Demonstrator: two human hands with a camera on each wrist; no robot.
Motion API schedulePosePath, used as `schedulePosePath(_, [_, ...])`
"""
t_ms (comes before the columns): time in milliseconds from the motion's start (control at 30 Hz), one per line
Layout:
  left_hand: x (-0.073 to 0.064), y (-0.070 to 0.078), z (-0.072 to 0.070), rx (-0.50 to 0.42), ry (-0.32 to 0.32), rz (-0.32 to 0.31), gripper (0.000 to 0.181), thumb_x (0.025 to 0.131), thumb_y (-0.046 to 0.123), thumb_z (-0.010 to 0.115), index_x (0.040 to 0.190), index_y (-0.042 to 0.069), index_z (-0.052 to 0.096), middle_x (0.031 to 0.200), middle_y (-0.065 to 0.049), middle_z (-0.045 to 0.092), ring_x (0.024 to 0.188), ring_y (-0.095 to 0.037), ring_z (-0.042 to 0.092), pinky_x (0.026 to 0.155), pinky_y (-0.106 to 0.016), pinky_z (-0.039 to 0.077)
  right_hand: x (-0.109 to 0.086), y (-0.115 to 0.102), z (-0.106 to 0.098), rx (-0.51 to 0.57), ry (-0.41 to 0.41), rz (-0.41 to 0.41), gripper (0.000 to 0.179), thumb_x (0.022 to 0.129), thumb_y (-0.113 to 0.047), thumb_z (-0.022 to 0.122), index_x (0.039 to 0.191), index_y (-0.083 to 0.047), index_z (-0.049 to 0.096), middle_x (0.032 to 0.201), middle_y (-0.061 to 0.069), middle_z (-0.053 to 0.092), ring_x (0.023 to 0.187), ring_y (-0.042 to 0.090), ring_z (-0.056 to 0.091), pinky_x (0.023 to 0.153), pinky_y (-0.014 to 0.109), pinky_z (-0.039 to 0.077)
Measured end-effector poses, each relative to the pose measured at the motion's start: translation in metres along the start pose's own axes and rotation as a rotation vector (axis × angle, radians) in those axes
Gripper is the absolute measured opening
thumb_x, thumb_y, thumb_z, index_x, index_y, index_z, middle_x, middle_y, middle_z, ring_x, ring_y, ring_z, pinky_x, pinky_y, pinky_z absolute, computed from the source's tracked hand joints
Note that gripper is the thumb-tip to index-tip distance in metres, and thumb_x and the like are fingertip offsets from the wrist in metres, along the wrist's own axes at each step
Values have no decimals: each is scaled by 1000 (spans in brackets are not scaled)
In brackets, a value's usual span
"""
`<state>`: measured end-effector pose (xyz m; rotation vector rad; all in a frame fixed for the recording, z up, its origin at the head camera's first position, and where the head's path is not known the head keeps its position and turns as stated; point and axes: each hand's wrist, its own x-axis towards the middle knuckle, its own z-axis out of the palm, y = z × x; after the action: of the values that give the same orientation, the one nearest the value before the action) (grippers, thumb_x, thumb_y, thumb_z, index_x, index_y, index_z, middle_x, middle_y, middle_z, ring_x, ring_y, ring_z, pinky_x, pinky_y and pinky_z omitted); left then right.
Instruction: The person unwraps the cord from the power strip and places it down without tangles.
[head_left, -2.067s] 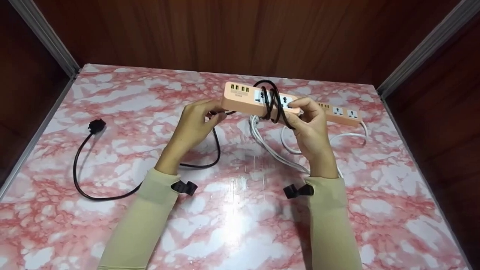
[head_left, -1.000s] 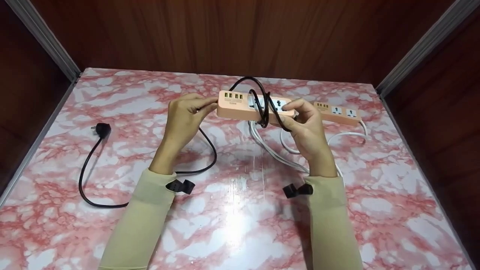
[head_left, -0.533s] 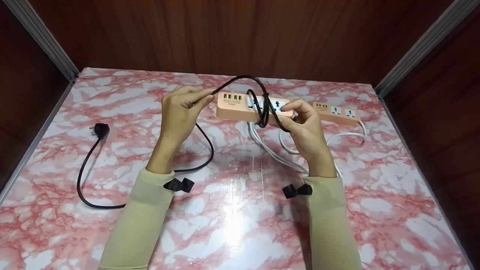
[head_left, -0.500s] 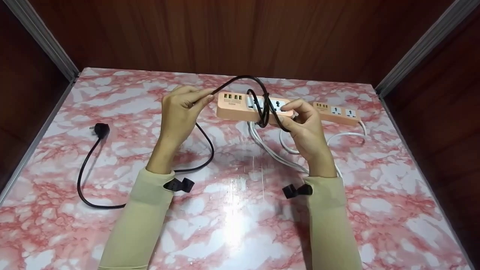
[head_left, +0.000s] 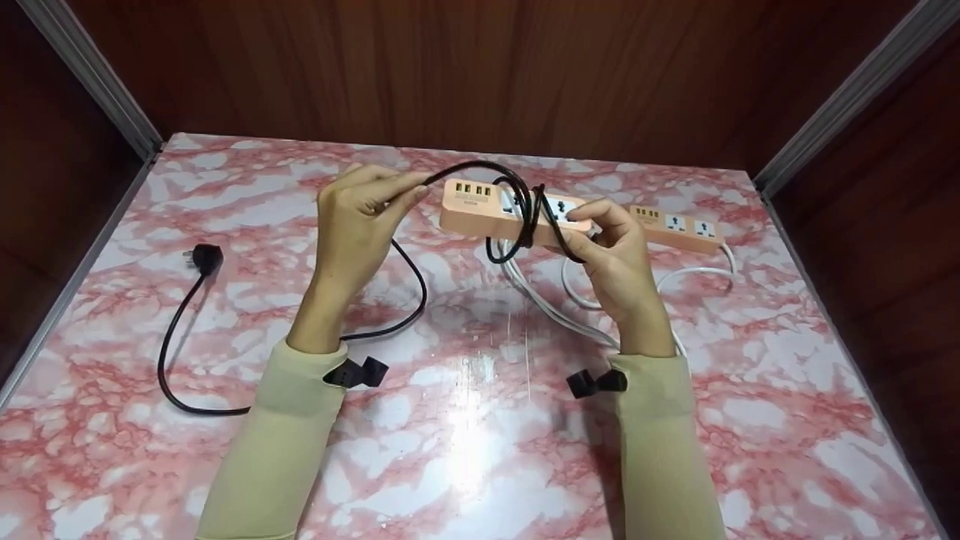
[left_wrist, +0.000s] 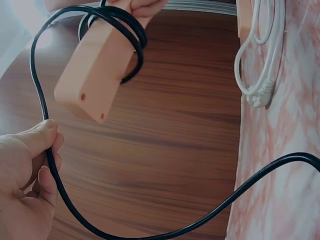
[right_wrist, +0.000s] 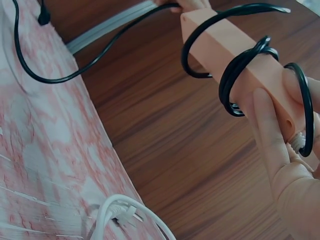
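Note:
My right hand (head_left: pixel 619 259) grips the right end of a peach power strip (head_left: pixel 480 219), holding it raised over the table. Loose turns of its black cable (head_left: pixel 480 163) circle the strip's middle, and one runs by the right thumb. To the left, my left hand (head_left: pixel 352 221) pinches that cable between thumb and fingertips; from there it arches over the strip's top. In the left wrist view the cable (left_wrist: pixel 35 65) passes through the left fingers and sags below them. The black plug (head_left: pixel 208 259) hangs at the cable's far end, at the left.
A second peach power strip (head_left: pixel 686 234) lies at the back right, its white cable (head_left: pixel 551 307) looped on the pink-and-white marbled table (head_left: pixel 465 450). Dark wood panels (head_left: pixel 450 75) enclose the back and sides.
My left hand has shifted left from the strip's end, drawing the black cable into an arch over the top. A loop now droops below the strip. The right hand keeps its grip.

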<state>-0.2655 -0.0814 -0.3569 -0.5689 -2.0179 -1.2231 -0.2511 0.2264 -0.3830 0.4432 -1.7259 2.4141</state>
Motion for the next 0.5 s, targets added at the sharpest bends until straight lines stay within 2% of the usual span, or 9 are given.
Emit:
schedulePosePath(200, [0, 12, -2, 6, -36, 51, 15, 95, 23, 81, 107, 15, 87, 90, -2, 79, 77, -16, 60, 70, -26, 41, 0, -2, 1, 52, 10, -6, 25, 89, 19, 68, 98, -4, 72, 104, 11, 65, 83, 17, 70, 81, 30, 63])
schedulePosePath(367, [0, 15, -7, -2, -85, 73, 14, 96, 19, 80, 108, 15, 86, 92, -2, 79, 77, -13, 59, 71, -26, 43, -1, -4, 2, 54, 41, 0, 26, 90, 20, 66, 99, -3, 71, 105, 10, 66, 85, 17, 70, 79, 27, 61])
schedulePosePath(500, [1, 14, -12, -13, -148, 88, 14, 97, 20, 79, 109, 15, 86, 95, 0, 79, 81, -12, 61, 71, -24, 48, -1, -4, 2, 60, 59, 4, 24, 90, 20, 67, 99, -3, 70, 106, 11, 66, 85, 16, 69, 79, 26, 61])
